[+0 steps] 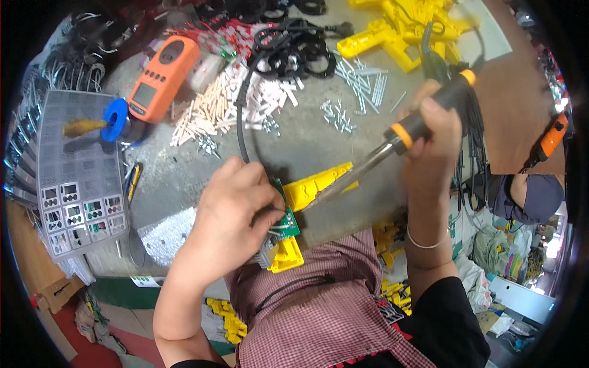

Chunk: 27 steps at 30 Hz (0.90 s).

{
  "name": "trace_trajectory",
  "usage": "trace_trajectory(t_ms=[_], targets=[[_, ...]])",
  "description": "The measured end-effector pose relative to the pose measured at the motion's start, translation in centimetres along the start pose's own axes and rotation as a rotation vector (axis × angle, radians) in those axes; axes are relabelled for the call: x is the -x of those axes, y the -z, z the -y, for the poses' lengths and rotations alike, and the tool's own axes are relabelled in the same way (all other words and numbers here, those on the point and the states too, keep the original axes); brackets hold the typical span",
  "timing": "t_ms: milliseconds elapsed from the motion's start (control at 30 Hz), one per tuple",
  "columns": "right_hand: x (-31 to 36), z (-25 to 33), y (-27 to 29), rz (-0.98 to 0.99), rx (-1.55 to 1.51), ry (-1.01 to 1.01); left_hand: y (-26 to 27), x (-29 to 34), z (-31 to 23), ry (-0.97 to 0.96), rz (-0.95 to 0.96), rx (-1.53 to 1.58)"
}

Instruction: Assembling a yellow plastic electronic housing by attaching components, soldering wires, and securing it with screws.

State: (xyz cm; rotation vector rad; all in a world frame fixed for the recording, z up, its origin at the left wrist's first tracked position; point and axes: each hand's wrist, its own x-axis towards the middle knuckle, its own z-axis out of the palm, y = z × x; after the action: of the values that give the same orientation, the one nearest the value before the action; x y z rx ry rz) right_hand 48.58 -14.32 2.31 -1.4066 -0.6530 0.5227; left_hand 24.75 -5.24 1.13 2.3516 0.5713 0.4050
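My left hand [239, 208] pinches a small green circuit board [289, 225] near the bench's front edge. The board lies over a yellow plastic housing half [318, 184], whose lower end [287, 254] sticks out below it. My right hand [438, 129] is wrapped round the black handle of a soldering iron [381, 152] with orange bands. Its tip slants down to the left and ends close to the board; whether it touches, I cannot tell. A black power cord [241, 129] runs from the far side down behind my left fingers.
Left: compartment box [80, 159], blue spool [114, 121], orange multimeter [164, 80]. Farther off: pale sleeve pieces [202, 113], screws [337, 116], long metal pins [368, 86], black cords [294, 52], yellow housings [405, 30]. Bubble wrap [169, 234] lies by my left forearm; another person [531, 196] is at right.
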Motion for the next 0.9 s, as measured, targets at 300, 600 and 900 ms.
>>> trace_trajectory(t_ms=[300, 600, 900], targets=[[-7.7, 4.1, -12.4, 0.263, 0.043, 0.456, 0.0, 0.5, 0.3, -0.022, -0.009, 0.006], [-15.5, -4.8, -21.6, 0.464, 0.363, 0.634, -0.4, 0.3, -0.1, -0.097, -0.016, -0.050], [-15.1, -3.0, -10.1, 0.755, 1.160, 0.673, -0.4, 1.0, 0.2, -0.084, -0.044, -0.070]])
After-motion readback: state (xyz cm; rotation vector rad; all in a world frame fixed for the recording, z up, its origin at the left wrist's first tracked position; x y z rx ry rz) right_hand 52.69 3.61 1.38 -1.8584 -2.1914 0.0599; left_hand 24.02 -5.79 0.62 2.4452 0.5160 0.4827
